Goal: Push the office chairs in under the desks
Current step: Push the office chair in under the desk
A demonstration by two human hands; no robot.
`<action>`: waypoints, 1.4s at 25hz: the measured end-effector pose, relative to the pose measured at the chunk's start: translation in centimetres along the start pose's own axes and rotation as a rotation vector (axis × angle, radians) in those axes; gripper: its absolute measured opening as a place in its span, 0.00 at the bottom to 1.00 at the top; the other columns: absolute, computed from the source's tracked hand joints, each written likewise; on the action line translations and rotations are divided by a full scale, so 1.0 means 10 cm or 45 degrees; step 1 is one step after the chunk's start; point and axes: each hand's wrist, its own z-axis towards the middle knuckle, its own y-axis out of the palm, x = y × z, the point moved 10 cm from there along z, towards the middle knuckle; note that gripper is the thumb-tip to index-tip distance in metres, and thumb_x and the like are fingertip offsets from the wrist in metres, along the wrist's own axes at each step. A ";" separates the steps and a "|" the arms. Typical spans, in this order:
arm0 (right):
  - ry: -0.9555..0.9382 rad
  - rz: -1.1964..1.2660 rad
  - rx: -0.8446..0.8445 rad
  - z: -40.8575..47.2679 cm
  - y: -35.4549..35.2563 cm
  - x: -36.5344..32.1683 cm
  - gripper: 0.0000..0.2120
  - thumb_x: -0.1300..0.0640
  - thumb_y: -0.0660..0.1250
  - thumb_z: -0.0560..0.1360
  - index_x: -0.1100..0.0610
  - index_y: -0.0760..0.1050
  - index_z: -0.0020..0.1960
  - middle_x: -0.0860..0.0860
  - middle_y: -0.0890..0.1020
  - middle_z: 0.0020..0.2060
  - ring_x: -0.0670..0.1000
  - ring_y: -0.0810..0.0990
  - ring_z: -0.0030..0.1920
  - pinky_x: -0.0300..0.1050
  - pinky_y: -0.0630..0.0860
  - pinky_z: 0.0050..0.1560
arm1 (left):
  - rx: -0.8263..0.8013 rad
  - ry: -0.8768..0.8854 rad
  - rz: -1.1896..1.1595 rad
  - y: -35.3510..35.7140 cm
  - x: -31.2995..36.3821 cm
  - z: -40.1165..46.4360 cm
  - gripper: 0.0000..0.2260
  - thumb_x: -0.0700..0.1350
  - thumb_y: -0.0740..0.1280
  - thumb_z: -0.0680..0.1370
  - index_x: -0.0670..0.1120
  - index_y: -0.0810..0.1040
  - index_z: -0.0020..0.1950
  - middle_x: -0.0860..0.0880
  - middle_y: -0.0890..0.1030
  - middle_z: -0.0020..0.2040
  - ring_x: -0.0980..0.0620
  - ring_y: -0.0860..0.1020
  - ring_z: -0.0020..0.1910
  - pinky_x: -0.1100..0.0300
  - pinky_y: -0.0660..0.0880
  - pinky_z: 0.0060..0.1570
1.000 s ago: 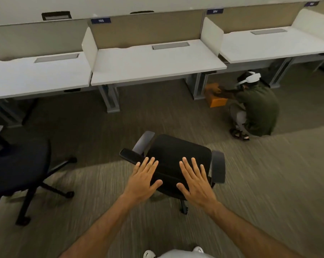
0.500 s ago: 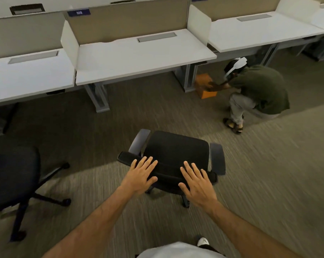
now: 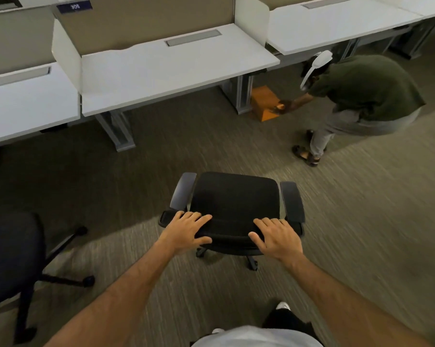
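A black office chair (image 3: 235, 199) with grey armrests stands on the carpet in front of me, its seat facing the middle white desk (image 3: 166, 68). Open floor lies between the chair and that desk. My left hand (image 3: 186, 230) grips the left part of the backrest's top edge, fingers curled over it. My right hand (image 3: 276, 237) grips the right part of the same edge. A second black office chair (image 3: 11, 259) stands at the left, away from the desk on the left (image 3: 23, 101).
A person in a dark green shirt (image 3: 361, 88) bends over at the right, one hand on an orange box (image 3: 265, 102) beside the desk leg. Another white desk (image 3: 336, 26) stands at the back right. Grey desk legs (image 3: 116, 131) stand under the middle desk.
My hands went from hovering with spread fingers to gripping the backrest's top edge. The chair and I have moved closer to the middle desk. The person at the right rose from a crouch.
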 end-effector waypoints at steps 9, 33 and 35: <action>-0.148 -0.046 -0.130 0.52 -0.04 0.58 0.37 0.29 0.39 0.79 0.50 0.72 0.69 0.50 0.80 0.56 0.55 0.79 0.55 0.54 0.72 0.57 | -0.007 -0.041 -0.133 -0.11 0.11 0.52 0.40 0.78 0.51 0.74 0.59 0.57 0.81 0.55 0.74 0.71 0.52 0.72 0.67 0.51 0.67 0.67; -0.519 -0.032 -0.134 3.11 -0.33 1.53 0.46 0.16 0.43 0.70 0.48 0.75 0.67 0.47 0.82 0.53 0.53 0.80 0.53 0.54 0.73 0.56 | 0.233 -0.437 -0.250 -0.94 -0.54 2.21 0.43 0.82 0.49 0.71 0.59 0.62 0.79 0.55 0.76 0.68 0.51 0.74 0.63 0.51 0.68 0.65; -0.515 -0.024 -0.134 3.34 -0.34 1.49 0.46 0.17 0.43 0.70 0.48 0.75 0.67 0.46 0.82 0.53 0.52 0.80 0.53 0.54 0.73 0.57 | 0.242 -0.429 -0.251 -1.04 -0.73 2.34 0.43 0.82 0.49 0.71 0.59 0.62 0.79 0.55 0.76 0.68 0.52 0.74 0.63 0.51 0.68 0.65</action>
